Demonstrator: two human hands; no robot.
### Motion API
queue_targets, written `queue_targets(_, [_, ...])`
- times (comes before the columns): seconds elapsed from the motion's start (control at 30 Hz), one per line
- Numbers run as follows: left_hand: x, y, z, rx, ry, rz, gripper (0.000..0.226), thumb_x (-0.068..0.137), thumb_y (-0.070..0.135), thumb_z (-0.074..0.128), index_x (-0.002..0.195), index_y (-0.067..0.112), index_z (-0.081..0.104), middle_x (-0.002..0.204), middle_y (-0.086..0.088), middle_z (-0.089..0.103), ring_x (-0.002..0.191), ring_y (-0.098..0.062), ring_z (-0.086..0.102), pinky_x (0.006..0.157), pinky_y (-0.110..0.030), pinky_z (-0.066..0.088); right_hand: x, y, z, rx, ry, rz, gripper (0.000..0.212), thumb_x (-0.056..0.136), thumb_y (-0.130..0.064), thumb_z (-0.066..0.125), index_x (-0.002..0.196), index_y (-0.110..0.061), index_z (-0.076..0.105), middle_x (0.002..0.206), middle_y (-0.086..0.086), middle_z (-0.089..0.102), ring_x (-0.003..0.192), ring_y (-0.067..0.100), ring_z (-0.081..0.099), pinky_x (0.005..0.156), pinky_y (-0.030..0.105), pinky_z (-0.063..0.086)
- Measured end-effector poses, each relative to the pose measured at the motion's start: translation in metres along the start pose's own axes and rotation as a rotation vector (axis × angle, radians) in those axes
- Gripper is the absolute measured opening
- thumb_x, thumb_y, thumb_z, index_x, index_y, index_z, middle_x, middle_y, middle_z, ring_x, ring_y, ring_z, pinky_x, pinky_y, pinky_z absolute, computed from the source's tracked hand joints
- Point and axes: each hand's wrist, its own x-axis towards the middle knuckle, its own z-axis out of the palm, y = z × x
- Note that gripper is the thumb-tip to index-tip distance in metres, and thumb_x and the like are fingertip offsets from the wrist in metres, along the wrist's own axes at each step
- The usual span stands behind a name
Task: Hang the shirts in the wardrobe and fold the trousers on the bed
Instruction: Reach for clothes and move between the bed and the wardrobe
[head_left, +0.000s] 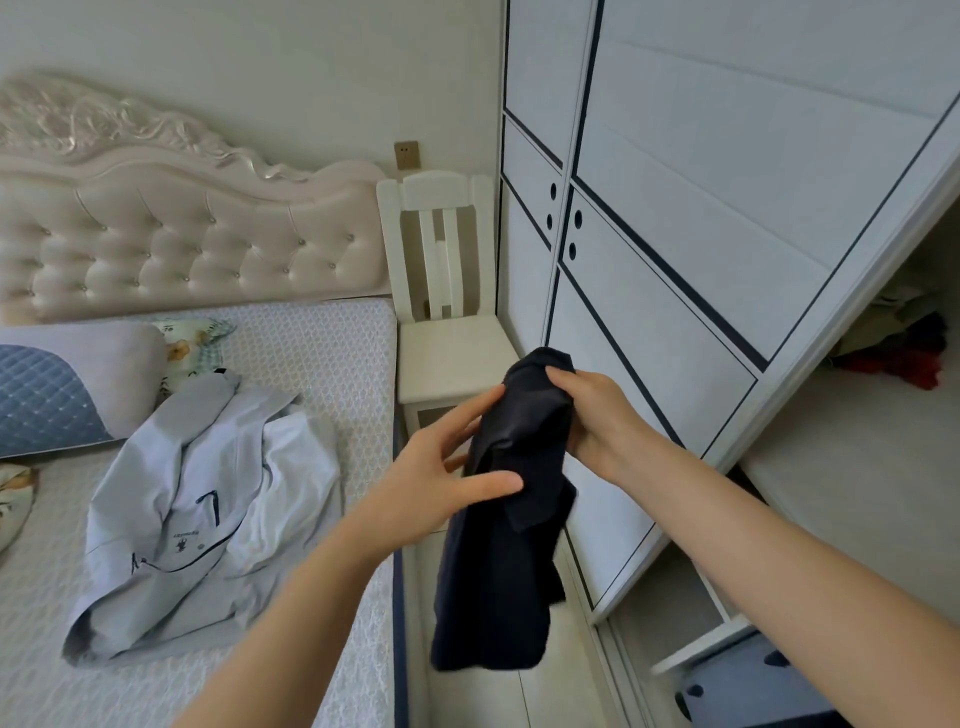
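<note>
The dark navy garment (498, 571) hangs in the air over the floor gap between the bed (322, 353) and the wardrobe (675, 260), touching neither. I judge it to be a shirt from what looks like a collar flap near its middle, though I cannot confirm this. My right hand (587, 410) grips the bunched top, fingers curled round the fabric, so the garment's weight pulls the rest straight down. My left hand (441, 467) is spread, fingers straight, thumb laid on the front of the cloth, apparently to sort the folds and find a shoulder. No hanger is in view. On the bed, a light grey garment (171, 519) and a white garment (296, 467) lie crumpled together, not yet handled. The wardrobe's open section (857, 467) is beside my right arm, within reach for hanging.
</note>
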Motion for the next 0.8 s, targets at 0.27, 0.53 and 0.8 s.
queue_targets(0.27, [0.008, 0.005, 0.004, 0.058, 0.312, 0.029, 0.02, 0.097, 0.008, 0.059, 0.093, 0.016, 0.077, 0.086, 0.006, 0.077, 0.081, -0.003, 0.07, 0.072, -0.014, 0.051, 0.002, -0.006, -0.019, -0.244, -0.086, 0.027, 0.022, 0.092, -0.022, 0.061, 0.099, -0.005, 0.072, 0.082, 0.008, 0.07, 0.073, 0.017, 0.068, 0.064, 0.027, 0.055])
queue_targets(0.53, [0.023, 0.023, 0.006, 0.299, 0.287, 0.085, 0.021, 0.096, 0.013, 0.061, 0.092, 0.026, 0.077, 0.087, 0.016, 0.075, 0.088, 0.001, 0.07, 0.081, -0.015, 0.052, -0.026, -0.026, -0.026, -1.072, -0.104, -0.399, 0.024, 0.099, -0.034, 0.047, 0.101, -0.019, 0.065, 0.093, -0.007, 0.066, 0.086, 0.009, 0.063, 0.075, 0.019, 0.051])
queue_targets(0.8, [0.027, 0.022, 0.016, 0.37, 0.226, 0.099, 0.027, 0.091, 0.011, 0.067, 0.083, 0.035, 0.075, 0.079, 0.023, 0.073, 0.078, 0.005, 0.068, 0.072, -0.01, 0.051, -0.045, -0.014, -0.017, -1.305, -0.2, -0.421, 0.024, 0.092, -0.043, 0.057, 0.085, -0.021, 0.064, 0.065, -0.007, 0.06, 0.057, 0.004, 0.056, 0.051, 0.016, 0.04])
